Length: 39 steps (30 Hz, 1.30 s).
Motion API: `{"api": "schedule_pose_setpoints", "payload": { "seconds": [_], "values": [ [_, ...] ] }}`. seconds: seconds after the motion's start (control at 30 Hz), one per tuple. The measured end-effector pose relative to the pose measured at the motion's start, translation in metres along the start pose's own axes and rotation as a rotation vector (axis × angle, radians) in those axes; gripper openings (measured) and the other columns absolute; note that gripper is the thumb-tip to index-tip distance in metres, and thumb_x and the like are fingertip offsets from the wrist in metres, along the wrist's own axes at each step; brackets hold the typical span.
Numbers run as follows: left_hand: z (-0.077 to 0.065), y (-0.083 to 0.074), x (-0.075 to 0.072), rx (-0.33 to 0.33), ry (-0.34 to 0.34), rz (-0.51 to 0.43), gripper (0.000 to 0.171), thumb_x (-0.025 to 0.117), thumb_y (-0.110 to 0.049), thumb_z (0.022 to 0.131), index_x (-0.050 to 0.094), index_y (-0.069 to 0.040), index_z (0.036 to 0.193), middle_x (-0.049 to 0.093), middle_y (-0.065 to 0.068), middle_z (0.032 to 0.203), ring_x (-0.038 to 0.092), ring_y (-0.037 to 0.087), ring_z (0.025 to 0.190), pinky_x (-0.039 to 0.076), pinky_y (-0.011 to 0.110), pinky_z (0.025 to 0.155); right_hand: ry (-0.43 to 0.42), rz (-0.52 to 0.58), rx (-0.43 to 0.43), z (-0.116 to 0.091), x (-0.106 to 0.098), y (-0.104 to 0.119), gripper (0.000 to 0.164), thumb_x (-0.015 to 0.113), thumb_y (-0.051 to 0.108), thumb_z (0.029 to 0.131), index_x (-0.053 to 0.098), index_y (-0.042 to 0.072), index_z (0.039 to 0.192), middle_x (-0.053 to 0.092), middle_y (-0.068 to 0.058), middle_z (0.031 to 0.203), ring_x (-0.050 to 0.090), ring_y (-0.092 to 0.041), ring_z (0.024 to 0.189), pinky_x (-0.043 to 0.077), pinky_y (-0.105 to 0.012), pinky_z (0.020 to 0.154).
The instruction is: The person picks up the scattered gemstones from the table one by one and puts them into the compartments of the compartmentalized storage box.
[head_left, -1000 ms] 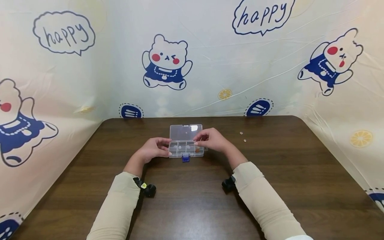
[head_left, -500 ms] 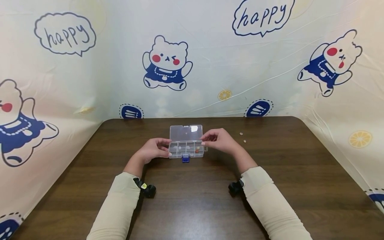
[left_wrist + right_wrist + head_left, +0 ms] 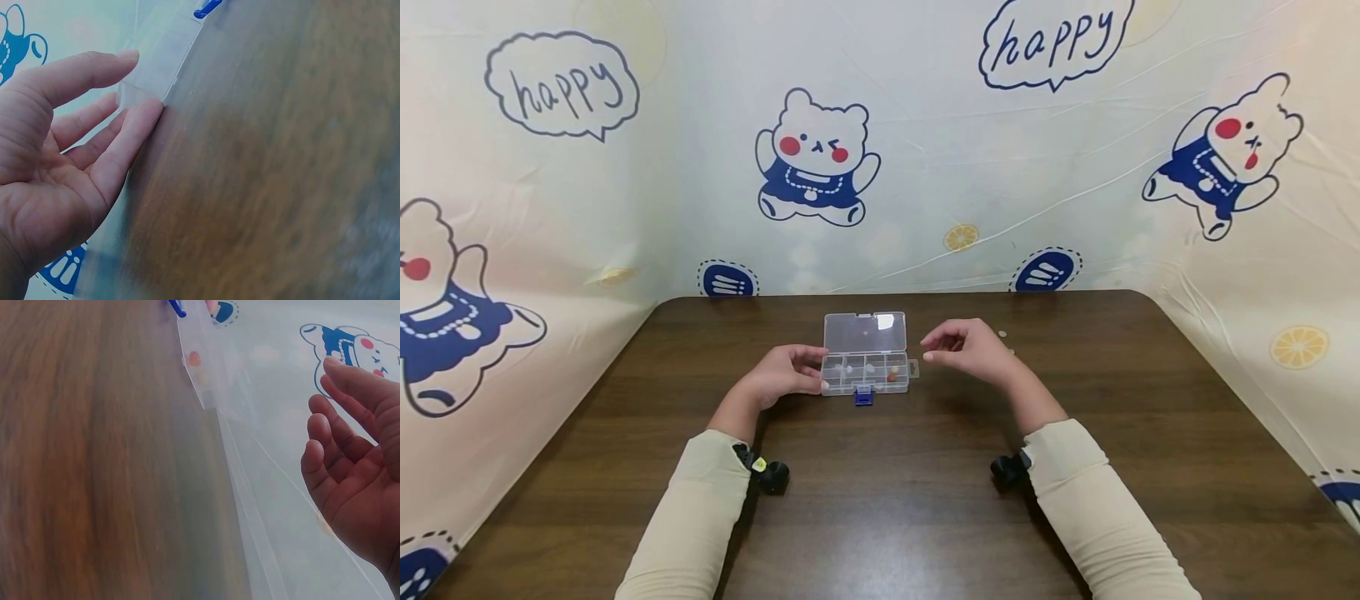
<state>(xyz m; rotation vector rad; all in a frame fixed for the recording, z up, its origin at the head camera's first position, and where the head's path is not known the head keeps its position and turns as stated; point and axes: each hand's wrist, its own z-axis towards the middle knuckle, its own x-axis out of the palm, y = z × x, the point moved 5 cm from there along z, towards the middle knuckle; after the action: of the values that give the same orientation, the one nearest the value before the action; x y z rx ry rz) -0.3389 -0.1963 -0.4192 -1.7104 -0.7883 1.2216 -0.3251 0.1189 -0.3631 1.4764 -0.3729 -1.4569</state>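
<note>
A clear plastic compartment box point(image 3: 854, 385) sits on the brown table with its lid point(image 3: 865, 333) raised at the back. Small whitish pieces point(image 3: 870, 369) show in several compartments, and orange-red pieces point(image 3: 892, 375) are in the right-hand one. My left hand point(image 3: 782, 371) holds the box by its left end, thumb near the front corner and fingers at the back. To the right of the box, apart from it, is my right hand point(image 3: 973, 350); its fingers are loosely bent with nothing visible between them. In the right wrist view that hand point(image 3: 356, 462) is off the table.
Two small pale pieces, one of them a whitish bit point(image 3: 1002, 334), lie on the table point(image 3: 880, 500) just behind the right hand, partly hidden by it. A blue latch point(image 3: 864, 397) hangs at the box's front. A printed cloth point(image 3: 925, 167) stands behind the table.
My right hand has drawn away to the right, from over the box's right compartments to beside it, uncovering the orange-red pieces. The left hand and the box stay in place.
</note>
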Motion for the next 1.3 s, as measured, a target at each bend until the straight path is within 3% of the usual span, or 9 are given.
{"api": "schedule_pose_setpoints", "payload": {
  "seconds": [0.23,1.0,1.3],
  "values": [
    [-0.002,-0.002,0.001,0.014,0.015,-0.016,0.067,0.081,0.002,0.075,0.053,0.001,0.136,0.055,0.021,0.132,0.060,0.025,0.097,0.056,0.028,0.076,-0.004,-0.007,0.019,-0.005,-0.009,-0.005,0.023,0.079,0.022,0.084,0.074,0.013,0.104,0.067,-0.003,0.093,0.057,-0.024,0.084,0.051,-0.036,0.074],
    [-0.002,-0.002,0.000,0.011,0.016,0.006,0.067,0.081,-0.001,0.076,0.053,0.001,0.136,0.055,0.021,0.132,0.059,0.026,0.098,0.055,0.027,0.077,-0.049,-0.019,0.018,-0.017,-0.036,-0.022,0.027,0.078,0.023,0.085,0.073,0.009,0.107,0.068,-0.005,0.095,0.057,-0.024,0.084,0.051,-0.034,0.071],
    [-0.003,-0.004,0.001,0.013,0.020,0.016,0.068,0.081,-0.003,0.077,0.051,0.001,0.138,0.053,0.022,0.134,0.059,0.026,0.099,0.055,0.028,0.078,-0.073,-0.004,0.067,-0.023,-0.049,-0.032,0.025,0.078,0.019,0.084,0.072,0.010,0.107,0.068,-0.005,0.097,0.058,-0.025,0.086,0.052,-0.034,0.071]
  ]
}}
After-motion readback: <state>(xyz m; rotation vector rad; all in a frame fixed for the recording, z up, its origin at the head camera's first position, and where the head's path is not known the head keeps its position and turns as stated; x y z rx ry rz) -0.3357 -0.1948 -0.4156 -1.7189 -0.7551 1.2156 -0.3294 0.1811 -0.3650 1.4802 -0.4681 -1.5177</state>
